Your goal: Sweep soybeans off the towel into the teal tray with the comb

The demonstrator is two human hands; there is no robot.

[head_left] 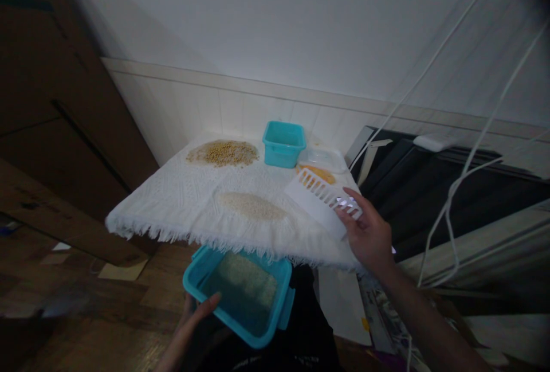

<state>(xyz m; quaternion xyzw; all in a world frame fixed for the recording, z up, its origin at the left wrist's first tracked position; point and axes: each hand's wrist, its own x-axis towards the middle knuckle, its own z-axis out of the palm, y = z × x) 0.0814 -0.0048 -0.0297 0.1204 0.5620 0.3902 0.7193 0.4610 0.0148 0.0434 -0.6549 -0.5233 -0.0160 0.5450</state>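
My left hand [193,317] is closed on the rim of a turquoise plastic container [237,329], thumb over the near left side. Pale rice-like grains [247,274] lie inside it, and it is held just under the fringed table edge. In my right hand [370,237] is a white plastic piece with a row of slots [320,206], pinched at its right end above the cloth. To the left of that piece a thin pile of pale grains [253,206] is spread on the white tablecloth [172,200].
Yellowish beans [230,153] are heaped at the back left. A second turquoise container [281,154] stands by the wall, beside a clear lid [324,160] and a patch of orange material [320,174]. White cables [451,200] hang at right; a brown cabinet [64,102] rises at left.
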